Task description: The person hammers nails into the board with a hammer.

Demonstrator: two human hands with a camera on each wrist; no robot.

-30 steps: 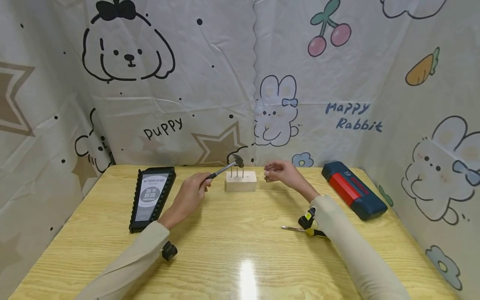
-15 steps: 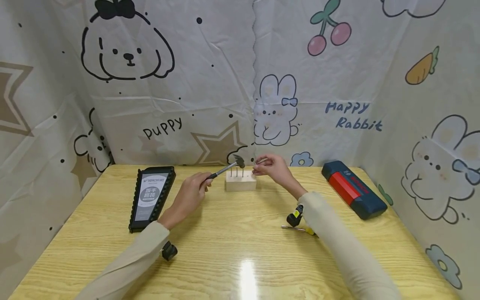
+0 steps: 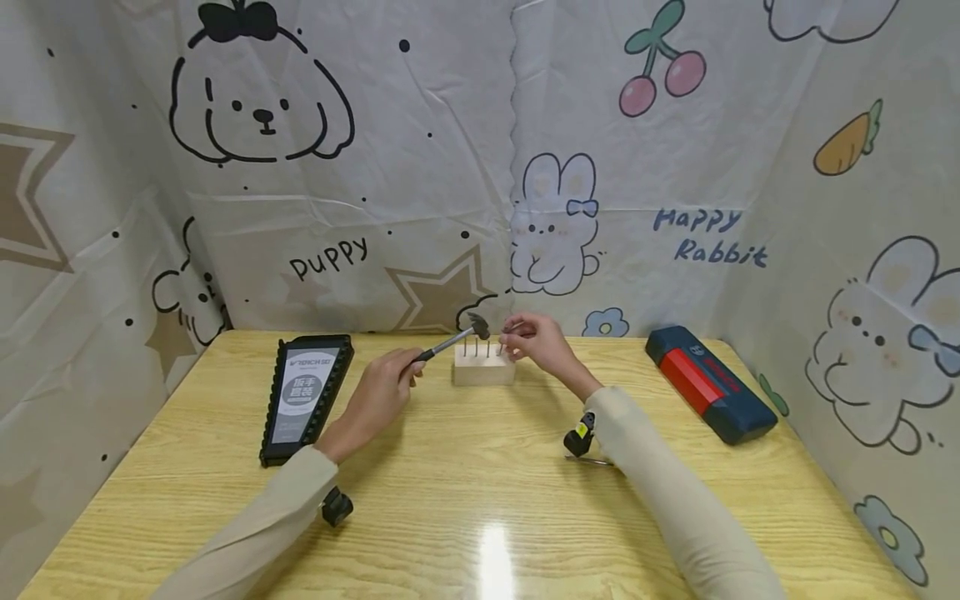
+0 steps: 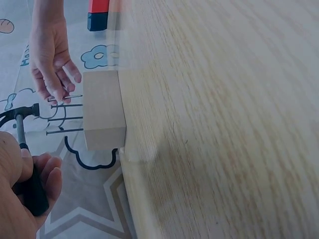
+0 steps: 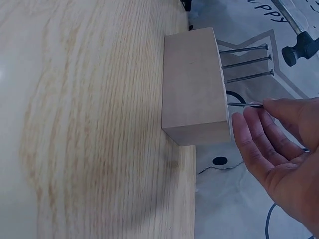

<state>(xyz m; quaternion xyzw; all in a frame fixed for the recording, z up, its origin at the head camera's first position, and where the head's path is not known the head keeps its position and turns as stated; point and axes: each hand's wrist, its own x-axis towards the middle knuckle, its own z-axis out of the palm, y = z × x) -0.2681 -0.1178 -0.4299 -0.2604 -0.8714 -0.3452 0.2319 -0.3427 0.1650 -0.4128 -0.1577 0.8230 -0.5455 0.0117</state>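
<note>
My left hand (image 3: pixel 375 396) grips a small claw hammer (image 3: pixel 450 340) by its black handle. The hammer's head (image 5: pixel 300 49) hangs above the wooden block (image 3: pixel 483 373), near the left part of its top. Three nails (image 5: pixel 247 63) stand upright in a row in the block. My right hand (image 3: pixel 543 346) pinches another nail (image 5: pixel 244 104) between thumb and fingertips, to the right of that row. Its point is at the block's top face; whether it sits in a hole I cannot tell. A small dark tip shows by the right palm, too little to identify.
A black wrench-set case (image 3: pixel 306 398) lies on the table (image 3: pixel 435 517) at left. At right lies a dark blue and red Bosch case (image 3: pixel 708 383). The metal shank of a screwdriver (image 3: pixel 588 459) shows beside the right sleeve, which hides its handle. A printed curtain (image 3: pixel 435 167) closes off the back.
My right hand has moved left to the block, bringing the nail to its top. The right forearm now covers the screwdriver's handle. The left hand and hammer have stayed nearly still.
</note>
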